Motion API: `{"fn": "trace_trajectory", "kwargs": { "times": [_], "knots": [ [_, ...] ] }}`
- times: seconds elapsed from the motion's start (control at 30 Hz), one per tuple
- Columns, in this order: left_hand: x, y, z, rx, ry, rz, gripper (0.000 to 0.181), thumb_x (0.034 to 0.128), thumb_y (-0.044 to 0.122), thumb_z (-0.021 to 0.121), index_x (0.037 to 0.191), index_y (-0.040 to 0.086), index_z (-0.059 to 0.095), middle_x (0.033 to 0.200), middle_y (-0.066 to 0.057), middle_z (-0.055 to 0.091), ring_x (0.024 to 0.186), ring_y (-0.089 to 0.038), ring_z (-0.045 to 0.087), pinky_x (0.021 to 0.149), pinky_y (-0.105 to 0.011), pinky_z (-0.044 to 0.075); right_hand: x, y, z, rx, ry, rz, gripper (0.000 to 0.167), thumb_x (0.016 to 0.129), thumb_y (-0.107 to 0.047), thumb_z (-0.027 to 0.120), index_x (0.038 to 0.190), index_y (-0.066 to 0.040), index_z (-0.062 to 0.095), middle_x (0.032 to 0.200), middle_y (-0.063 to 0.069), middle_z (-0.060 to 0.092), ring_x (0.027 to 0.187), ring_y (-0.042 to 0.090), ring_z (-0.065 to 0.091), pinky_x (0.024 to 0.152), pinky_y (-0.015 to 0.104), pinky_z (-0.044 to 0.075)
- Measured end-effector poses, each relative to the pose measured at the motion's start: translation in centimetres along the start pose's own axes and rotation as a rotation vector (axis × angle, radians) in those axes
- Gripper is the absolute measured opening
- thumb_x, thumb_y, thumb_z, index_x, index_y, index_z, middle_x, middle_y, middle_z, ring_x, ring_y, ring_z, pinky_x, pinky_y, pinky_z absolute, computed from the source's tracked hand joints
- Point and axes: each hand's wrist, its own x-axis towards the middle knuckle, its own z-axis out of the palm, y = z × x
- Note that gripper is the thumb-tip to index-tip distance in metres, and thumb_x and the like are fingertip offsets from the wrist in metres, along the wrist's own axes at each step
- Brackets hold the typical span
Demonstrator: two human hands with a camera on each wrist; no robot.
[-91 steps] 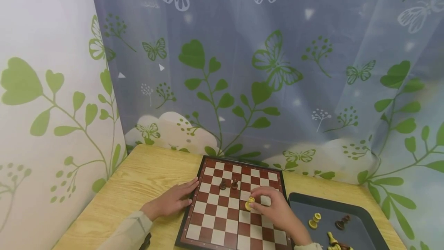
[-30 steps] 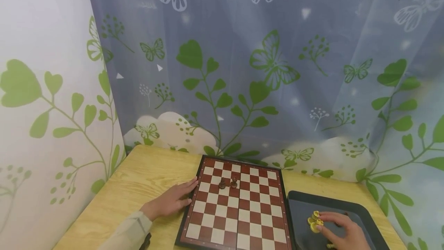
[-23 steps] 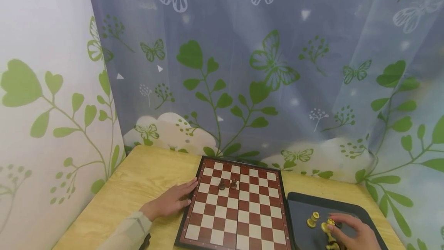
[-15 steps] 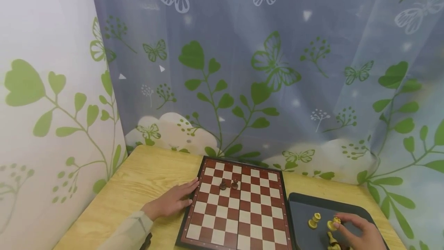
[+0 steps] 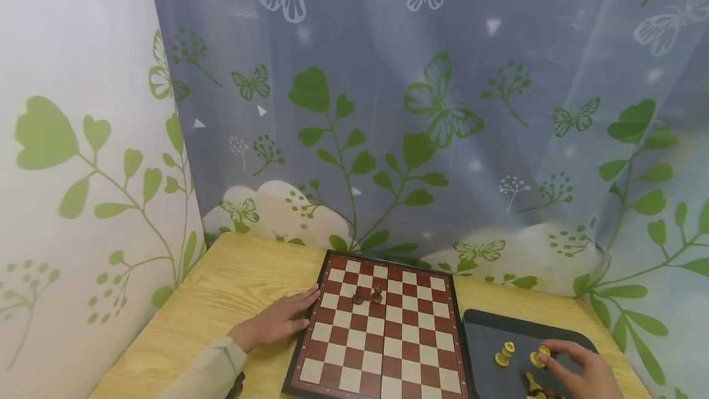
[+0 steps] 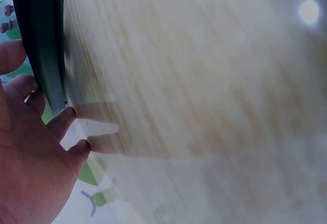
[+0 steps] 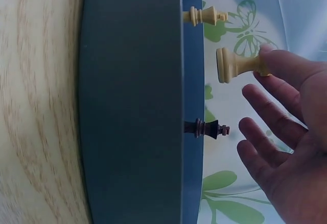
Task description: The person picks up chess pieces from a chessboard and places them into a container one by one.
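My right hand pinches a pale yellow chess piece between thumb and fingertips over the dark tray. In the right wrist view, that chess piece has a broad base, and the fingers hide its top. The right hand's other fingers spread loosely. My left hand lies at the left edge of the chessboard, its fingers extended and touching the frame. Seen from the left wrist, this hand is beside the board's dark edge. Two dark chess pieces stand on the board, one a brown piece.
Another pale yellow piece stands upright in the tray. Closer to me, several pieces lie tipped over, including a yellow one. A dark piece shows above the tray's rim from the right wrist. Behind the wooden table hangs a patterned curtain.
My right hand has carried the pale yellow chess piece from the board's right half to the tray, then rightwards, away from the upright yellow piece. The left hand stays at the board's edge.
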Motion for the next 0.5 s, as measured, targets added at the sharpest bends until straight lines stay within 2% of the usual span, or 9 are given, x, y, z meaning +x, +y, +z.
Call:
{"fn": "trace_trajectory", "kwargs": {
  "times": [0.23,0.4,0.5],
  "knots": [
    [-0.03,0.28,-0.09,-0.012,-0.019,-0.018,0.064,0.1084,0.032,0.045,0.158,-0.005,0.028,0.165,-0.024,0.023,0.147,-0.051,0.03,0.112,-0.077,0.02,0.27,0.58,0.11,-0.024,-0.009,-0.011,0.048,0.089,-0.035,0.078,0.119,0.003,0.072,0.107,0.014,0.074,0.098,0.032,0.069,0.09,0.063,0.052],
    [-0.03,-0.25,0.19,0.0,0.002,-0.011,0.063,0.1076,0.031,0.047,0.157,-0.003,0.029,0.165,-0.022,0.024,0.147,-0.05,0.031,0.113,-0.076,0.021,0.57,0.95,0.25,-0.018,-0.018,0.011,0.054,0.087,-0.04,0.079,0.118,0.003,0.072,0.105,0.014,0.074,0.101,0.038,0.068,0.087,0.062,0.053],
    [0.08,-0.71,0.47,0.018,0.005,-0.017,0.063,0.1076,0.033,0.047,0.158,-0.002,0.03,0.165,-0.02,0.025,0.147,-0.049,0.032,0.113,-0.074,0.023,0.68,1.01,0.26,-0.019,-0.014,0.018,0.055,0.086,-0.041,0.08,0.117,0.003,0.072,0.106,0.014,0.074,0.1,0.037,0.069,0.087,0.059,0.054]
  ]
}}
